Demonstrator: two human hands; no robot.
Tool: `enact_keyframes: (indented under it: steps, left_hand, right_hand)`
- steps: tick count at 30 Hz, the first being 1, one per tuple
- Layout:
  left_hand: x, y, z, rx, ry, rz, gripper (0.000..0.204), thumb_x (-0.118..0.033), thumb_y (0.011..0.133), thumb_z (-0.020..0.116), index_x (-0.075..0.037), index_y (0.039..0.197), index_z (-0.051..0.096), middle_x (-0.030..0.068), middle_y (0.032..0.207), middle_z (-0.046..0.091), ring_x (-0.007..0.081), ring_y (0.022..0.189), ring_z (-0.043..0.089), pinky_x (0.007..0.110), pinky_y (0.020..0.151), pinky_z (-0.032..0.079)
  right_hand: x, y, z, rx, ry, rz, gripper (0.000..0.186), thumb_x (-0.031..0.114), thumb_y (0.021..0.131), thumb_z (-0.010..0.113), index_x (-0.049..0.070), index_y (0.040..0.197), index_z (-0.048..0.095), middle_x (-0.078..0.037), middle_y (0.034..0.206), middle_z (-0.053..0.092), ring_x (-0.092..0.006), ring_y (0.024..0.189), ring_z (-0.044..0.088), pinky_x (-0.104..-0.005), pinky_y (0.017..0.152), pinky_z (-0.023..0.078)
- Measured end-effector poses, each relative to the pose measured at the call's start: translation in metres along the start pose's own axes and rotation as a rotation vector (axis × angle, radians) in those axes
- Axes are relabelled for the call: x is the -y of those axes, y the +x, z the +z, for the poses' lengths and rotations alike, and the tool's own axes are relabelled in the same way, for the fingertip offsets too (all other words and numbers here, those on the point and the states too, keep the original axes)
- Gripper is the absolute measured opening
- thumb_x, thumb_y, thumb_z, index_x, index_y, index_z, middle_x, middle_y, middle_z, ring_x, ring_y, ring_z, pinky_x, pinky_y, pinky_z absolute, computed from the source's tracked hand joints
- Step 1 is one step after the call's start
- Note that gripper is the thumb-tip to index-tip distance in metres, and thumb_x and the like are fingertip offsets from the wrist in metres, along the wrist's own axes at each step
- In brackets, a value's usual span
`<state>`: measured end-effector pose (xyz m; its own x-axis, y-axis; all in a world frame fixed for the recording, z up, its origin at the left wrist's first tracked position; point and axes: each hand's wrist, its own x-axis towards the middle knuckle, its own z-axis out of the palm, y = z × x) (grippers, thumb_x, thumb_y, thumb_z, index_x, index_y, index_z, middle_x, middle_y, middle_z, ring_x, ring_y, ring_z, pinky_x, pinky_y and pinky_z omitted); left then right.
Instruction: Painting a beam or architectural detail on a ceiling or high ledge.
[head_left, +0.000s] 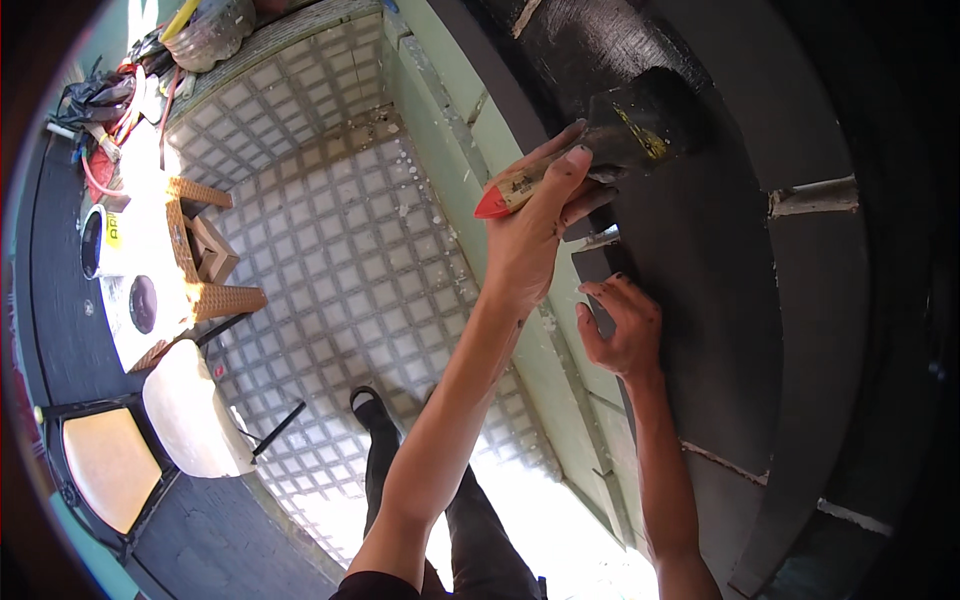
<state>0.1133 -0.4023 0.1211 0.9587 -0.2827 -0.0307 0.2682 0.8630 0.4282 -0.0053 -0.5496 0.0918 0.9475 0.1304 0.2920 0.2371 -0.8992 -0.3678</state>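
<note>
My left hand (535, 235) is raised and shut on a paintbrush (640, 125) with a wooden handle, a red tip and wide bristles loaded with black paint. The bristles press against a black-painted panel (720, 300). My right hand (622, 330) sits lower, fingers spread, touching the black panel's left edge beside a pale green frame (530, 350). Both forearms come up from the bottom edge. My dark-trousered legs and one shoe (368, 405) stand on the tiled floor below.
A grey-and-white tiled floor (330, 250) fills the middle. At the left stands a wicker table (215, 285) bearing an open paint can (100, 240). Cushioned chairs (185, 410) are at the lower left. Cables and bags (130, 90) are heaped at the upper left.
</note>
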Motion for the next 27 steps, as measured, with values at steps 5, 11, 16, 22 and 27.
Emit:
enact_keyframes:
  steps: [5,11,16,22,27]
  left_hand:
    - [0.006,0.008,0.004,0.065,-0.004,0.016,0.051,-0.019,0.098,0.066,0.009,0.137,0.052,0.0134,0.113,0.070,0.0180,0.098,0.070,0.033,0.088,0.060]
    - [0.020,0.017,-0.009,0.049,0.017,-0.006,0.045,-0.020,0.096,0.069,0.009,0.129,0.059,0.0142,0.109,0.071,0.0183,0.095,0.071,0.035,0.087,0.060]
    - [0.023,-0.016,-0.030,-0.099,0.051,-0.127,0.026,-0.019,0.098,0.065,0.002,0.114,0.065,0.0143,0.109,0.072,0.0226,0.099,0.071,0.035,0.089,0.058]
    - [0.015,0.000,0.005,-0.023,-0.018,-0.082,0.026,-0.021,0.096,0.067,-0.001,0.112,0.066,0.0118,0.108,0.072,0.0211,0.093,0.071,0.032,0.079,0.058]
    - [0.031,-0.019,-0.047,-0.217,0.134,-0.138,0.025,-0.020,0.095,0.069,-0.001,0.112,0.065,0.0115,0.106,0.071,0.0226,0.093,0.072,0.034,0.076,0.058]
  right_hand:
    - [-0.001,-0.001,-0.003,0.011,-0.003,0.008,0.018,0.015,0.079,0.069,0.006,0.095,0.068,-0.010,0.082,0.063,-0.0274,0.074,0.064,-0.0359,0.067,0.054]
    - [0.007,0.004,0.000,0.013,0.070,0.044,0.018,0.008,0.076,0.069,0.003,0.094,0.070,-0.013,0.082,0.065,-0.0317,0.074,0.064,-0.0381,0.067,0.052]
    - [-0.001,0.000,-0.003,-0.016,0.042,0.010,0.018,0.007,0.076,0.069,0.003,0.093,0.070,-0.013,0.082,0.066,-0.0320,0.074,0.064,-0.0381,0.067,0.052]
    - [0.002,0.000,0.001,-0.001,0.028,0.005,0.017,0.006,0.076,0.069,0.003,0.093,0.070,-0.013,0.082,0.066,-0.0315,0.074,0.064,-0.0373,0.068,0.052]
    - [0.001,-0.001,-0.001,0.018,0.017,0.039,0.017,0.013,0.079,0.069,0.006,0.094,0.069,-0.011,0.082,0.064,-0.0293,0.075,0.065,-0.0370,0.068,0.054]
